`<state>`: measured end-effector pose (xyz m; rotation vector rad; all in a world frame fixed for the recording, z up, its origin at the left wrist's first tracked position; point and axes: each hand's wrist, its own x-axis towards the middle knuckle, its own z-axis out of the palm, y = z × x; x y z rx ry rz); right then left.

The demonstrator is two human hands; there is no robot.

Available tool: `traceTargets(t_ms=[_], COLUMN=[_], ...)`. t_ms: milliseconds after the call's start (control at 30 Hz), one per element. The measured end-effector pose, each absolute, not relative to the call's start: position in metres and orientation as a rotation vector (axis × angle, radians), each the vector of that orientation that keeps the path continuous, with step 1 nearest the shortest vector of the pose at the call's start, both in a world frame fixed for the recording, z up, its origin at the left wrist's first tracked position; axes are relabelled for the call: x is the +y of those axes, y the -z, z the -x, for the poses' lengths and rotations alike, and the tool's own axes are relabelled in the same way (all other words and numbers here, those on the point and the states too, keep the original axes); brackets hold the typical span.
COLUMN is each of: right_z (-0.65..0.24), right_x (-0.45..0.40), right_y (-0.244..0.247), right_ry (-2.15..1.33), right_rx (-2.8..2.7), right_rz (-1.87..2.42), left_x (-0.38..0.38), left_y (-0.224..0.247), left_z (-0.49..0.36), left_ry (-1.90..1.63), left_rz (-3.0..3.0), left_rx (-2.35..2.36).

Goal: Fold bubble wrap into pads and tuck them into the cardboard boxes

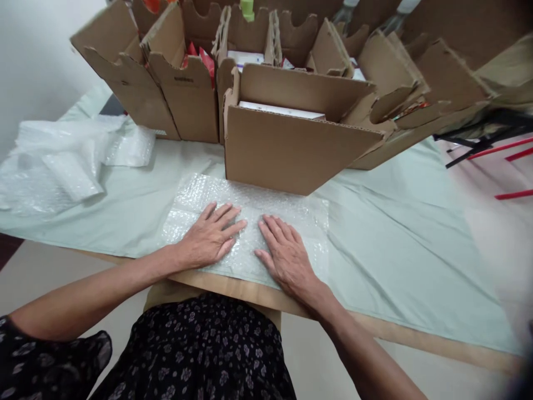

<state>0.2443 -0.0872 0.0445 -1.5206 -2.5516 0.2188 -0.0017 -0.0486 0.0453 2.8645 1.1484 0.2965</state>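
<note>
I've L hand (pixel 207 239) & R hand (pixel 287 254) palm-down on bubble wrap (pixel 249 244), both grips apart; cardbd box (pixel 287 150) just beyond, same tabletop (pixel 237 286).

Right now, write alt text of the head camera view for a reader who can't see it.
A person's two bare hands rest palm down on a sheet of bubble wrap, laid on a pale green cloth. Beyond it, an open cardboard box stands before a row of others; more bubble wrap lies loosely heaped at the left.
</note>
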Motion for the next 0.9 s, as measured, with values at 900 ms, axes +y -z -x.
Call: traceTargets(t_ms=[900], right_z=[-0.224], right_x=[-0.045], right_y=[-0.073], right_ry=[-0.06], right_rx=[-2.582], right_rz=[1.532], left_x=[-0.033], left_y=[-0.063], left_z=[-0.004], left_ry=[-0.236], left_rz=[-2.666], left_rx=[1.389])
